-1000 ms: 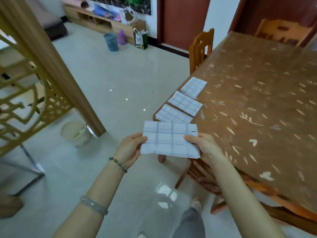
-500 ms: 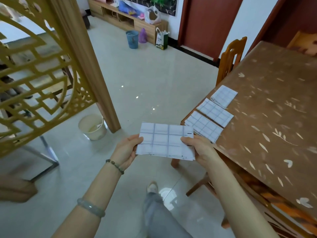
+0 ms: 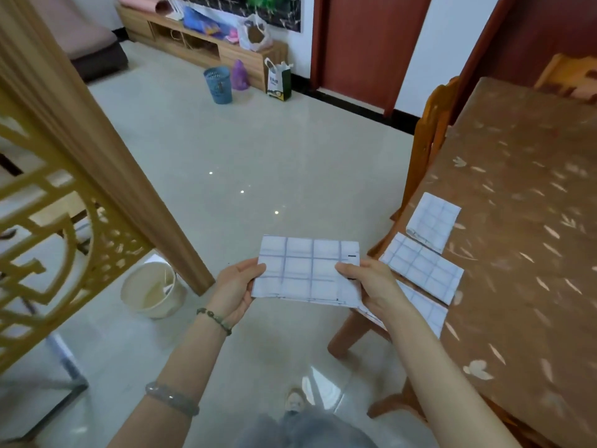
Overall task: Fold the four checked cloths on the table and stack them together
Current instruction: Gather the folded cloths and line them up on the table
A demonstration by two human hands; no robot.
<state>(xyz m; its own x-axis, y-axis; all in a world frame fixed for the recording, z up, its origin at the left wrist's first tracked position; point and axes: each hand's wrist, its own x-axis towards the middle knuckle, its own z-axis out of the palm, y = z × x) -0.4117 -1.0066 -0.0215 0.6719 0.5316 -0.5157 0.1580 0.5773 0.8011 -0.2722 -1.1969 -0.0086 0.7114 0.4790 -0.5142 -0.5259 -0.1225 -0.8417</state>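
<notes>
Beside the table (image 3: 533, 221), both hands pinch a folded cloth (image 3: 307, 270) level.

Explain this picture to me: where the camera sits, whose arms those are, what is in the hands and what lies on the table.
There is no machine here. A person wears one wide camera on the head, looking forward and down, so the two bare arms that reach in from the bottom are the wearer's own. The left hand and right hand each grip one end of a folded checked cloth, held in the air over the floor, beside the table. Three more folded checked cloths lie in a row along the table's near edge: the far cloth, the middle cloth and the near cloth, which the right hand partly hides. They are not yet stacked. A wooden chair stands at the table's end.
</notes>
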